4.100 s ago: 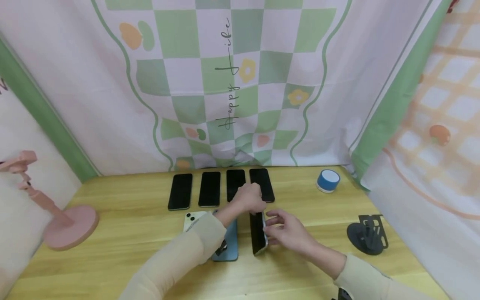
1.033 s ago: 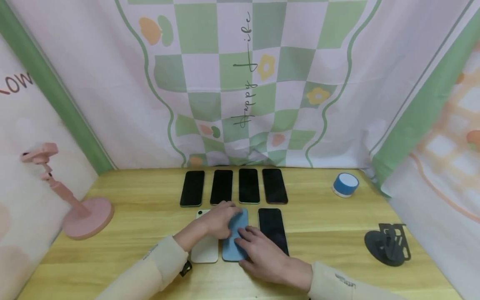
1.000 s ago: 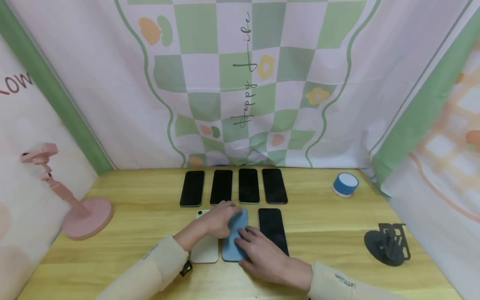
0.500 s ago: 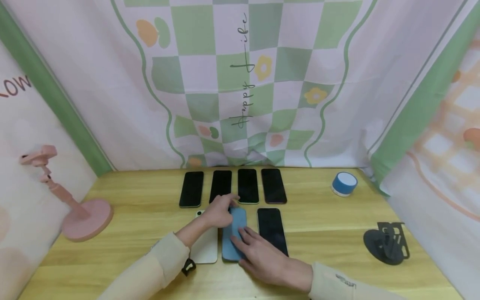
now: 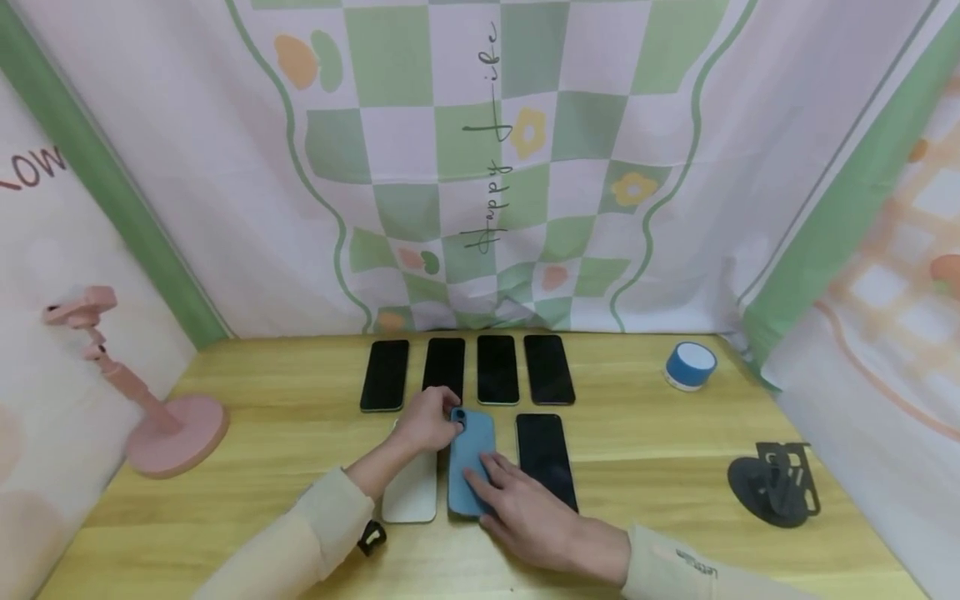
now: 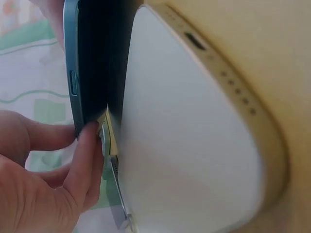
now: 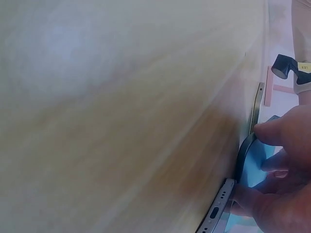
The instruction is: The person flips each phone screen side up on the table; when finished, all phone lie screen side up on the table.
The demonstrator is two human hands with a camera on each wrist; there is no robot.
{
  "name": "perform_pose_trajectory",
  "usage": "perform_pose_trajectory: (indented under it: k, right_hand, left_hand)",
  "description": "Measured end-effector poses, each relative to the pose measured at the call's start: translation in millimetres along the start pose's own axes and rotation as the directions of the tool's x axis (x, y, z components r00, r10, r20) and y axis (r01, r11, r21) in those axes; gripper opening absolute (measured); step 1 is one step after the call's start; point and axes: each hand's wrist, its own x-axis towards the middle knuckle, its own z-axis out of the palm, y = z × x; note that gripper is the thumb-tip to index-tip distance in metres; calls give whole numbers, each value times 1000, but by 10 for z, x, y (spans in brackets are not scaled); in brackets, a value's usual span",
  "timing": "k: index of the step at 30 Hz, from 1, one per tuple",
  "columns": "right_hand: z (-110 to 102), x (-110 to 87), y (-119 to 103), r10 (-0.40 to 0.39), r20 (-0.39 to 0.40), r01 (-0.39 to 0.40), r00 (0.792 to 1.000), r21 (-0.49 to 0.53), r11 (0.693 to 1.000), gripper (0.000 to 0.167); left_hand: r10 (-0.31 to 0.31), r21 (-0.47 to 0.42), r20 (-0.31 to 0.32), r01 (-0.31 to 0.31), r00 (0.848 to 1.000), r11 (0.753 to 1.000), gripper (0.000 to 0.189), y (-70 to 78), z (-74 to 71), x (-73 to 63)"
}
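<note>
A blue phone [image 5: 470,467] lies back up, its left side tilted off the wooden table. My left hand [image 5: 426,422] pinches its upper left corner by the camera. In the left wrist view, thumb and fingers close on the phone's edge, and its dark underside shows. My right hand [image 5: 532,512] holds the phone's lower part; its fingers lie on the back and right side, with the thumb at the bottom edge. A cream phone [image 5: 411,493], back up and partly hidden by my left hand, is to the left. A black-screened phone [image 5: 546,457] lies on the right.
Several black-screened phones, including a far-left one [image 5: 385,375] and a far-right one [image 5: 549,369], form a row behind. A pink stand [image 5: 174,433] is at left. A blue-and-white round object [image 5: 690,367] and black bracket stand [image 5: 776,487] are at right. A curtain [image 5: 487,208] hangs behind.
Since about four seconds ago, the black phone at right has been laid flat and both hands have moved to the blue phone. Just now its left side has risen in my left hand.
</note>
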Motion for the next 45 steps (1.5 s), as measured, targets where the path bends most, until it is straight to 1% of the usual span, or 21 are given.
perform_pose_trajectory:
  k: [1, 4, 10, 12, 15, 18, 22, 24, 26, 27, 28, 29, 30, 32, 33, 34, 36, 38, 40, 43, 45]
  right_hand:
    - [37, 1, 32, -8, -12, 8, 1000, -13, 1000, 59]
    - [-9, -4, 6, -6, -7, 6, 1000, -23, 1000, 59]
    - [-193, -37, -124, 5, 18, -5, 1000, 3, 1000, 58]
    - [-265, -43, -175, 24, 33, -25, 999, 38, 999, 58]
    - [-357, -49, -211, 59, 21, -61, 998, 92, 994, 58]
    - [-432, -55, -202, 84, -45, -78, 995, 133, 988, 56]
    - [-523, -62, -167, 115, -84, -92, 990, 235, 968, 52]
    - [-552, -62, -141, 140, -69, -112, 988, 319, 941, 50]
    - [-580, -64, -124, 186, -22, -156, 982, 455, 877, 49]
    - [-590, -66, -117, 209, 8, -180, 978, 538, 824, 50]
    - [-600, -66, -115, 235, 45, -211, 971, 623, 753, 50]
    - [-606, -66, -113, 260, 83, -242, 962, 702, 670, 51]
    - [-614, -68, -116, 280, 120, -267, 952, 772, 577, 53]
    - [-612, -70, -118, 310, 174, -297, 935, 861, 412, 55]
    - [-607, -68, -119, 323, 192, -307, 927, 884, 353, 55]
    - [-599, -65, -123, 338, 206, -314, 918, 899, 305, 55]
    - [-583, -64, -125, 369, 219, -322, 903, 914, 245, 54]
    - [-565, -68, -131, 398, 225, -327, 889, 922, 209, 53]
    - [-549, -73, -136, 422, 228, -329, 877, 926, 185, 53]
    - [-529, -74, -144, 460, 211, -325, 863, 928, 184, 52]
    - [-517, -67, -151, 491, 192, -326, 850, 923, 203, 50]
  left_hand:
    - [-8, -1, 8, 8, 1000, 1000, 32, 1, 0, 1]
    - [-17, -17, 29, 18, 999, 1000, 33, 1, 2, 0]
    - [-23, -68, 41, 26, 999, 997, 36, -3, 9, -2]
    - [-25, -73, 41, 28, 999, 997, 36, 7, 2, -4]
    - [-29, -76, 48, 32, 998, 997, 36, 49, -30, -4]
    - [-19, -60, 51, 22, 999, 998, 35, 119, -91, -4]
    - [-34, 2, 63, 34, 997, 999, 36, 202, -172, 2]
    - [-46, 43, 74, 43, 996, 998, 34, 238, -190, 12]
    - [-43, 95, 83, 35, 996, 995, 16, 276, -192, 35]
    - [-36, 128, 84, 25, 996, 991, 11, 298, -189, 49]
    - [-29, 167, 81, 15, 996, 986, 17, 319, -181, 65]
    - [-24, 195, 80, 8, 997, 981, 26, 341, -171, 78]
    - [-17, 221, 76, -1, 997, 975, 32, 363, -160, 89]
    - [-17, 254, 77, -3, 997, 967, 35, 401, -132, 102]
    - [-20, 253, 78, 0, 997, 968, 30, 418, -117, 101]
    - [-23, 240, 82, 2, 996, 971, 23, 429, -101, 99]
    - [-23, 209, 91, 3, 996, 978, 13, 451, -72, 88]
    - [-15, 184, 99, -3, 995, 983, 22, 456, -45, 79]
    - [12, 169, 96, -28, 995, 985, 29, 452, -15, 74]
    - [56, 155, 75, -67, 996, 986, 30, 436, 42, 72]
    - [92, 150, 53, -99, 994, 984, 29, 429, 85, 74]
